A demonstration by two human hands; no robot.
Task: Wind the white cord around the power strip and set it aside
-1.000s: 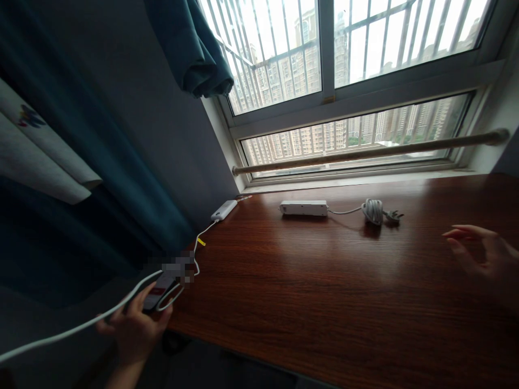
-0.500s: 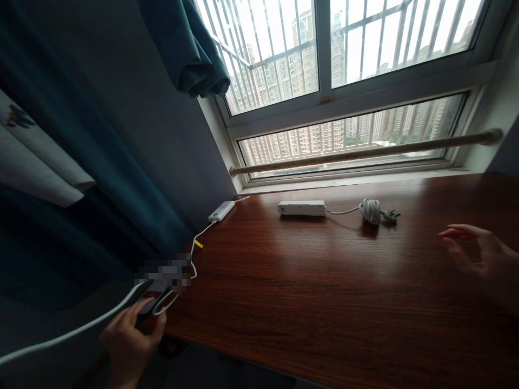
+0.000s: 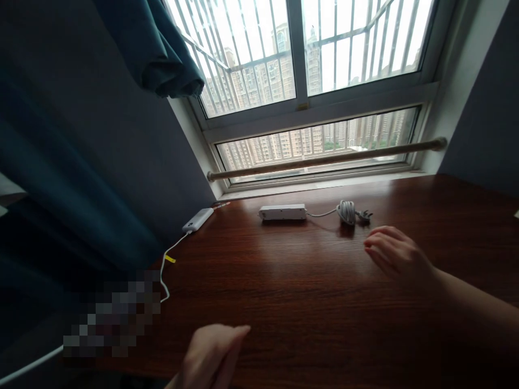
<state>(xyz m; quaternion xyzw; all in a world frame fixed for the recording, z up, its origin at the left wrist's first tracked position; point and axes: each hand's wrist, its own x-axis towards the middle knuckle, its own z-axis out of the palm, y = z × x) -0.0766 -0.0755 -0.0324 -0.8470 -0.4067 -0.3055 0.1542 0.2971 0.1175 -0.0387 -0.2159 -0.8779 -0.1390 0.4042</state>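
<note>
My left hand [image 3: 213, 354] hovers low over the near edge of the dark wooden desk [image 3: 292, 292], fingers stretched out and holding nothing. A blurred-out patch [image 3: 111, 319] lies at the desk's left corner, where a white cable [image 3: 165, 265] with a yellow tag [image 3: 170, 259] ends. That cable runs up to a white power bank [image 3: 198, 220]. My right hand [image 3: 395, 255] floats above the desk with its fingers loosely apart and empty. It is a little to the front right of a white power strip [image 3: 283, 212] and the strip's coiled cord [image 3: 346, 212].
A barred window [image 3: 308, 81] with a wooden rod [image 3: 324, 160] runs along the back of the desk. A teal curtain [image 3: 154, 48] hangs at the upper left. Grey walls close both sides. Another thick white cable [image 3: 28, 364] trails off at the lower left.
My left hand has let go of the phone at the desk's left corner and moved right over the front edge. My right hand has moved left toward the coiled cord. The view has shifted right.
</note>
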